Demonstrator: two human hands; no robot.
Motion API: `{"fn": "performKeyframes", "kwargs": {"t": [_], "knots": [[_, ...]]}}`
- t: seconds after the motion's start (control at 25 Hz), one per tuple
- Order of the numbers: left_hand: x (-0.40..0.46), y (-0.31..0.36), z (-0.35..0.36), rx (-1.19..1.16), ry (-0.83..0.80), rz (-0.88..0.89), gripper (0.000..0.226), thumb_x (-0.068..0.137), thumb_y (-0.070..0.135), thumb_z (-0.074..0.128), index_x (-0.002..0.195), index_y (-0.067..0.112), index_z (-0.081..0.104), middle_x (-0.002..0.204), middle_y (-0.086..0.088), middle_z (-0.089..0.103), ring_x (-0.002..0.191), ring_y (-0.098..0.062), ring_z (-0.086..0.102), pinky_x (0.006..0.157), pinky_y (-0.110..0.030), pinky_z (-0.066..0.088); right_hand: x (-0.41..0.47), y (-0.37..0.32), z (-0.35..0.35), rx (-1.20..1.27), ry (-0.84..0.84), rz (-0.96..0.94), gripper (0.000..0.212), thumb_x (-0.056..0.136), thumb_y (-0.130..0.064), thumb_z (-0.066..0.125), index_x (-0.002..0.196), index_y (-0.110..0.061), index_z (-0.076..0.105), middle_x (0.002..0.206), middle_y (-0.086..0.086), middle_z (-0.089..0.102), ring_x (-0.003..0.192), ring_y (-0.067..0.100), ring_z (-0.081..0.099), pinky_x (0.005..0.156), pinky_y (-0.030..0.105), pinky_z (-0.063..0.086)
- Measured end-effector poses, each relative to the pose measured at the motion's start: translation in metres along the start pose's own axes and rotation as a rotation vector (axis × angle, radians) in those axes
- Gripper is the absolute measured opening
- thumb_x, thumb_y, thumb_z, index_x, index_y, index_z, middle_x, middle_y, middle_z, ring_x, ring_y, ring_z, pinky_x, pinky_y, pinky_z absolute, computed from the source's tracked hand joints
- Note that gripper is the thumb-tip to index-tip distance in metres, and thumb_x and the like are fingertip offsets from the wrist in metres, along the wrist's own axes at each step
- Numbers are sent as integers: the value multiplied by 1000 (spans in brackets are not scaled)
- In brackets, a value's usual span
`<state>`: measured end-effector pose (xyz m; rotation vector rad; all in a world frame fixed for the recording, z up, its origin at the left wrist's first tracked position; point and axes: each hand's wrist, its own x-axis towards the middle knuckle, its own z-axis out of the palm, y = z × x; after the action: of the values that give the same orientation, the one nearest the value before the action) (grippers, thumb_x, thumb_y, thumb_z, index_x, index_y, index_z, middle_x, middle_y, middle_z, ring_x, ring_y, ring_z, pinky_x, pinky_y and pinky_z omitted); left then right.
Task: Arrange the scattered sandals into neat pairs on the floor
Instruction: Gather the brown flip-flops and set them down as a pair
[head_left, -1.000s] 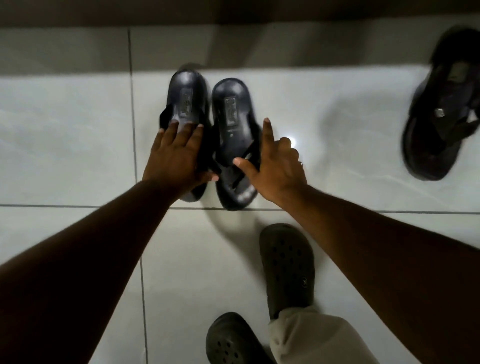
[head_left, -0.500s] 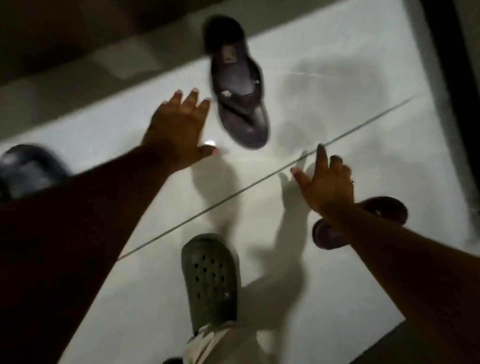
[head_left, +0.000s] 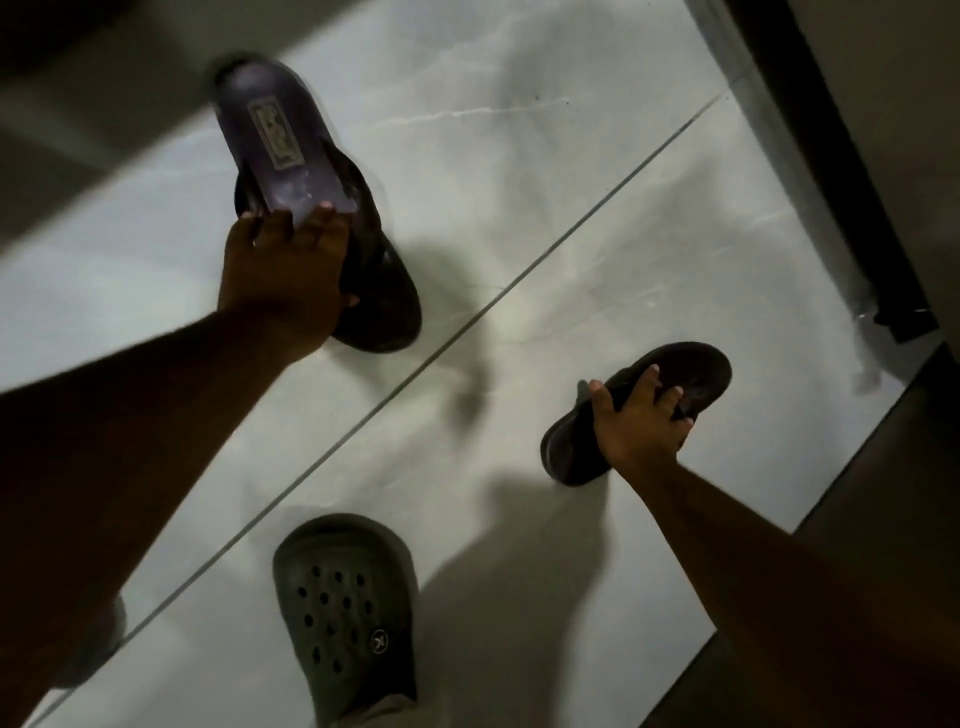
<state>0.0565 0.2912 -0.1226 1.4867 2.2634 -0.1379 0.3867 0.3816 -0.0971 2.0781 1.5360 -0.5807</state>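
A: Item, nearest: green clog (head_left: 347, 618), worn on the person's own foot. Not stock to be sorted.

B: Next out?

A: Right hand (head_left: 638, 426), fingers curled over the middle of a dark sandal (head_left: 691, 371). Sandal lies under and beyond the palm, long axis running from near-left of the hand to far-right. Whether it is off the tiled floor (head_left: 519, 156) I cannot tell.

B: And farthest?

A: Left hand (head_left: 283, 275), closed on a second dark sandal (head_left: 280, 135), blurred; its labelled end points away beyond the fingertips, its other end shows to the right of the wrist.

B: Relation that matters?

A: The two lie well apart, a grout line (head_left: 519, 291) between them, axes crossed. Likely a pair; each hand already has one, so one must turn until both point alike.
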Motion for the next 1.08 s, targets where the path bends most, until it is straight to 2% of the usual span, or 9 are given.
{"fn": "performKeyframes", "kwargs": {"t": [0.16, 0.24, 0.36, 0.44, 0.52, 0.64, 0.76, 0.96, 1.08], "knots": [[28, -21, -8, -2, -38, -43, 73, 88, 43, 53, 148, 14, 25, 161, -15, 20, 143, -45, 22, 115, -57, 17, -45, -53, 32, -17, -117, 5, 86, 90, -68, 28, 153, -17, 0, 157, 32, 6, 141, 53, 16, 112, 63, 16], [44, -31, -21, -48, -71, -77, 80, 82, 47, 61, 147, 13, 28, 159, -20, 22, 141, -48, 25, 113, -58, 22, -74, -83, 50, 79, -228, -37, 86, 91, -64, 30, 152, -11, 2, 156, 34, 7, 141, 53, 17, 114, 64, 17], [31, -34, -29, -75, -38, -76, 94, 76, 54, 66, 148, 10, 25, 158, -24, 20, 143, -48, 17, 115, -55, 22, -109, -127, 63, 175, -349, -100, 84, 92, -60, 31, 150, -4, 8, 155, 32, 16, 143, 51, 14, 116, 61, 18], [6, -34, -20, -91, -34, -40, 93, 77, 55, 62, 150, 13, 22, 160, -20, 15, 147, -44, 9, 117, -54, 17, -125, -150, 67, 188, -437, -101, 85, 93, -59, 33, 152, -8, 0, 158, 30, 11, 145, 49, 9, 114, 60, 17], [-5, -39, -12, -119, -55, -30, 84, 80, 57, 57, 148, 18, 27, 161, -15, 19, 148, -41, 8, 118, -55, 15, -134, -162, 73, 141, -456, -170, 83, 94, -53, 39, 152, -12, -3, 158, 29, 14, 145, 49, 13, 114, 62, 20], [-1, -57, -11, -179, -59, -143, 66, 86, 53, 52, 143, 21, 40, 158, -10, 30, 149, -35, 11, 119, -53, 15, -132, -149, 69, -232, -300, -410, 84, 88, -40, 58, 152, -18, 8, 148, 26, 37, 138, 48, 32, 107, 64, 32], [-20, -93, -8, -192, -40, -181, 60, 89, 44, 52, 142, 18, 43, 158, -12, 30, 148, -36, 13, 119, -51, 18, -106, -125, 50, -565, -21, -635, 55, 89, -36, 56, 138, -20, 37, 130, 19, 55, 122, 42, 50, 94, 55, 44], [-70, -149, 1, -218, -138, -222, 64, 89, 46, 51, 145, 16, 38, 160, -11, 24, 149, -36, 8, 116, -55, 22, -58, -108, 31, -389, -25, -534, 44, 95, -41, 46, 125, -9, 48, 118, 19, 63, 110, 38, 60, 88, 40, 47], [-91, -136, 14, -276, -71, -276, 69, 85, 50, 55, 142, 12, 42, 157, -15, 30, 147, -39, 14, 114, -57, 27, -44, -113, 25, -251, 45, -468, 45, 96, -46, 44, 109, -4, 55, 110, 22, 66, 102, 41, 62, 77, 36, 43]]}}
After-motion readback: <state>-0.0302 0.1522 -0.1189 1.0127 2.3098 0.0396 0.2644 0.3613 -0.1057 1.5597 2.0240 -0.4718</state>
